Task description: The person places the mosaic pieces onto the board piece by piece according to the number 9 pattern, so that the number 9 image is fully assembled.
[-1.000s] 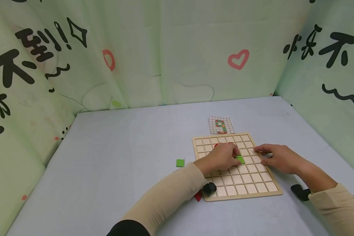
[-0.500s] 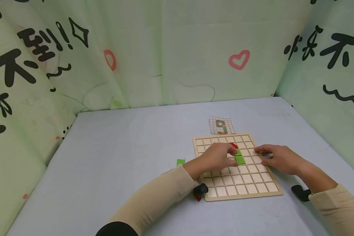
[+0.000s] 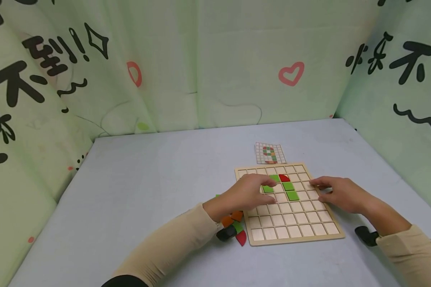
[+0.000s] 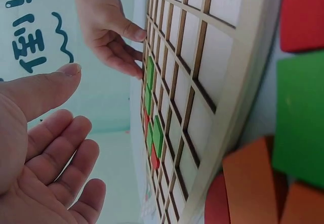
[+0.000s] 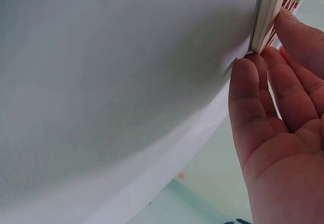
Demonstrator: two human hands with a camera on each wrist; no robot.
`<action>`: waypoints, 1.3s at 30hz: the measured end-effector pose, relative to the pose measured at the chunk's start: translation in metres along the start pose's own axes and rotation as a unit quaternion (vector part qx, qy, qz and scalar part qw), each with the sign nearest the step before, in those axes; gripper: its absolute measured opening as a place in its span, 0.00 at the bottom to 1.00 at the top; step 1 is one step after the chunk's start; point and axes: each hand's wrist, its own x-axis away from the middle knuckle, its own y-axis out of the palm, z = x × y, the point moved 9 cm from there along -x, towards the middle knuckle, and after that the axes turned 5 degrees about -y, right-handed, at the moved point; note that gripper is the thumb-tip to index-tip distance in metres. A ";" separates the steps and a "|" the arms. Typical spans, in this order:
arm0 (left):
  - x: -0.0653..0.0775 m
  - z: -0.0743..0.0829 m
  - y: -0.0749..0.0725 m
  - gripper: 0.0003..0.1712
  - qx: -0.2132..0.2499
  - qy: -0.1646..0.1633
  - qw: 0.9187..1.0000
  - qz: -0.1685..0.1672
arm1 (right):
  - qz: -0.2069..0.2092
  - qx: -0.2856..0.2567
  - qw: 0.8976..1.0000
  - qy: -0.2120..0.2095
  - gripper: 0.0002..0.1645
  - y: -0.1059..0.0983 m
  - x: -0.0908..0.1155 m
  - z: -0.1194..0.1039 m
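Observation:
A wooden grid board (image 3: 298, 240) lies on the table. Several green square tiles (image 3: 292, 195) and a red rounded tile (image 3: 284, 177) sit in its upper cells. Over the board's left part is my left hand (image 3: 248, 194), thumb and fingers apart with nothing between them. In the left wrist view its fingers (image 4: 81, 158) look loosely bent, and it hides some cells. My right hand (image 3: 343, 194) touches the board's right edge, its fingertips and thumb resting along the frame. The right wrist view shows the thumb (image 5: 298, 34) right at that wooden edge.
Beside the board's lower left corner lie loose tiles: orange ones (image 3: 237, 216), a green one (image 3: 238, 227) and a red one (image 3: 241, 238), partly behind my left wrist. A printed pattern card (image 3: 278, 153) lies beyond the board. Pale green curtains (image 3: 215, 59) surround the table.
My left hand has drawn back leftward from the green tile in the board, uncovering more green and red tiles and the loose ones. The right hand stays at the edge.

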 end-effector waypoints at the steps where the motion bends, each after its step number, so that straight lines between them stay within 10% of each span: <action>1: 0.001 -0.002 -0.001 0.24 0.001 -0.001 1.000 0.002 | 0.000 0.000 1.000 0.000 0.29 0.000 0.000 0.000; 19: 0.031 -0.050 -0.039 0.29 -0.003 -0.049 0.998 0.042 | -0.003 0.002 1.000 0.000 0.29 -0.001 0.003 0.001; 39: 0.049 -0.086 -0.044 0.31 0.022 -0.079 0.996 0.037 | -0.002 -0.001 1.000 0.005 0.29 0.000 0.002 0.002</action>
